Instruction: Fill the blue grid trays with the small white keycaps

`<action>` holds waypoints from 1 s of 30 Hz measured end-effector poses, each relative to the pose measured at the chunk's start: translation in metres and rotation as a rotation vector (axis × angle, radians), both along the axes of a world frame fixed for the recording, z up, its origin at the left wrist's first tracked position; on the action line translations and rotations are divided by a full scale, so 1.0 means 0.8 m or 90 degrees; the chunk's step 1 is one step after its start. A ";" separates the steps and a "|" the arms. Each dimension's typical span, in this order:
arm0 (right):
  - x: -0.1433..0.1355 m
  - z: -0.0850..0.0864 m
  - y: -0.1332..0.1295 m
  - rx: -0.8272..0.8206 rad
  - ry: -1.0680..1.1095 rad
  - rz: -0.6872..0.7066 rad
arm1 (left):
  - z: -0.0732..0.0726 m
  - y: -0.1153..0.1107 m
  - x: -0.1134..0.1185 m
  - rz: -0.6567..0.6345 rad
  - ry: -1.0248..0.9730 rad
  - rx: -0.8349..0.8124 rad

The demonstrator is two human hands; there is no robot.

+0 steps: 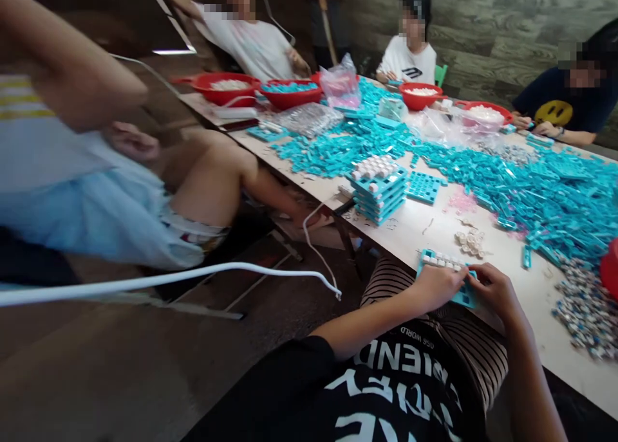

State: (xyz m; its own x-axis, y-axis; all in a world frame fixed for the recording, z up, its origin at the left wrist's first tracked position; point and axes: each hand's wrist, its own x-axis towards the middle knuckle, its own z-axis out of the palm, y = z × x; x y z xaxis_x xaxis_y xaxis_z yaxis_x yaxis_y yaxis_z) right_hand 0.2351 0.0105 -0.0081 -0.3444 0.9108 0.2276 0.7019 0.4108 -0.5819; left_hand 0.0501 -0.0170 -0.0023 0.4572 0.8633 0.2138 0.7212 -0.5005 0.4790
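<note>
A: Where lies the tray (464, 295)?
B: At the table's (410, 236) near edge, the left hand (441, 286) across and grasping it.
A: The right hand (491, 289)?
B: At the tray's right side; whether grasping, cannot tell.

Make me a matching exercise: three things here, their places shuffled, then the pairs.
1. turquoise perforated plastic plate with a row of white blocks
2. stack of turquoise perforated plastic plates
3. thick white cable

A. over the floor, left foreground
B. touched by the left hand and right hand
C. on the pale tabletop, beyond the hands

Pairs: 1-B, 2-C, 3-A
</note>
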 end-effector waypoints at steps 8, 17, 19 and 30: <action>0.009 0.001 0.028 -0.101 -0.018 0.051 | 0.000 0.005 0.000 -0.019 0.135 0.126; 0.008 0.008 0.042 -0.073 -0.079 0.108 | 0.005 0.000 0.003 -0.020 0.149 0.123; 0.000 0.019 0.045 -0.070 -0.126 0.125 | 0.002 0.001 0.004 -0.011 0.136 0.126; -0.014 0.033 0.049 -0.075 -0.188 0.153 | 0.000 0.004 0.006 -0.031 0.146 0.140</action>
State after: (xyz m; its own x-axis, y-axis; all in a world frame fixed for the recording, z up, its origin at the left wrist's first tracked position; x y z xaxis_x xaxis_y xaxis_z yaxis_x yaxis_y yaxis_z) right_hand 0.2242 0.0496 0.0184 -0.5859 0.8102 -0.0138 0.7379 0.5265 -0.4223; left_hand 0.0547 -0.0136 -0.0024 0.5542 0.7840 0.2797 0.7706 -0.6103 0.1838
